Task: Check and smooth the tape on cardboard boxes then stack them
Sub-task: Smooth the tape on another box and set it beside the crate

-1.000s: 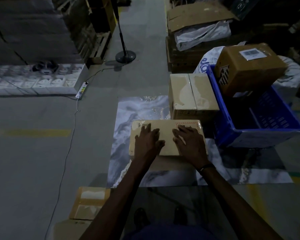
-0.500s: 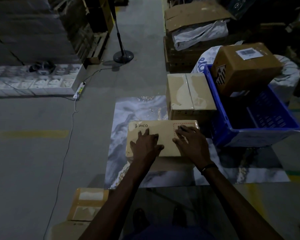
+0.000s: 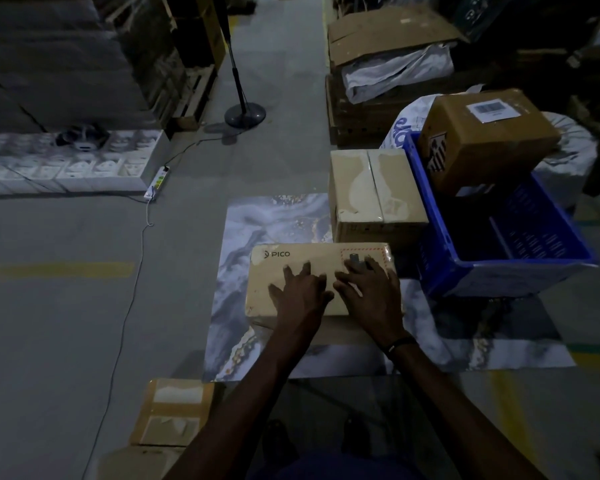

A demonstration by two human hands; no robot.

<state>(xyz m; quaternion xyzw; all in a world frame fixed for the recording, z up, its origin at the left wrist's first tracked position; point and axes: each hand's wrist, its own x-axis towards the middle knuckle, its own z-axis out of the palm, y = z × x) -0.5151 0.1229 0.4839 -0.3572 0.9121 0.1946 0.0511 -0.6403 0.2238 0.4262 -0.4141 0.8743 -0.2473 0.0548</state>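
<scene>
PICO box [image 3: 291, 268] lies flat on marbled mat [image 3: 236, 230], long axis left to right, logo at far left. Left hand [image 3: 300, 296] and right hand [image 3: 369, 292] press its top, fingers spread flat, grasping nothing

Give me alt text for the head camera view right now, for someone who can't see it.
Both hands, left hand and right hand, press flat on a PICO box lying on a marble-patterned mat. Behind it stands a taped box, beside a blue crate with a labelled box tilted on its rim.
</scene>
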